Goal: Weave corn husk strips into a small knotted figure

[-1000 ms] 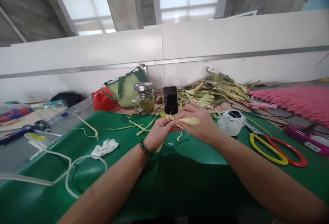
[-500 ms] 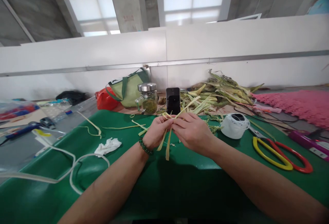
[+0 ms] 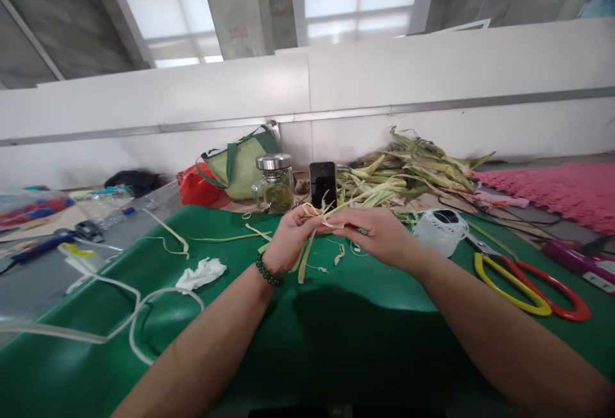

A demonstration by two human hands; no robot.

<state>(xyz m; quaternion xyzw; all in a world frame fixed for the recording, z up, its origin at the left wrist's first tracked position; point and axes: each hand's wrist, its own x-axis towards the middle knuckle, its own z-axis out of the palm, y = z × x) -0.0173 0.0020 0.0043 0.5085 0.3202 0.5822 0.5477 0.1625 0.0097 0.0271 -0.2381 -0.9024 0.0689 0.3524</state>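
Over the green table cover (image 3: pixel 336 328), my left hand (image 3: pixel 288 239) and my right hand (image 3: pixel 379 233) meet at the middle. Both are closed in a pinch on thin pale-yellow husk strips (image 3: pixel 307 251). Some strips hang down below my left hand; others stick up and to the right between the two hands. A dark bead bracelet (image 3: pixel 266 272) circles my left wrist. Loose strip scraps (image 3: pixel 252 233) lie on the cover just beyond my hands.
A pile of corn husks (image 3: pixel 408 171), a phone (image 3: pixel 323 184) standing upright, a glass jar (image 3: pixel 275 181) and a green bag (image 3: pixel 237 162) line the back. A white tape roll (image 3: pixel 439 231) and red-yellow scissors (image 3: pixel 528 280) lie right. Crumpled tissue (image 3: pixel 202 274) and white cord (image 3: pixel 120 322) lie left.
My right hand has drawn away to the right, and the strips are pulled out between the hands. A second ago it held a folded pale piece against my left hand; strips hang below now.
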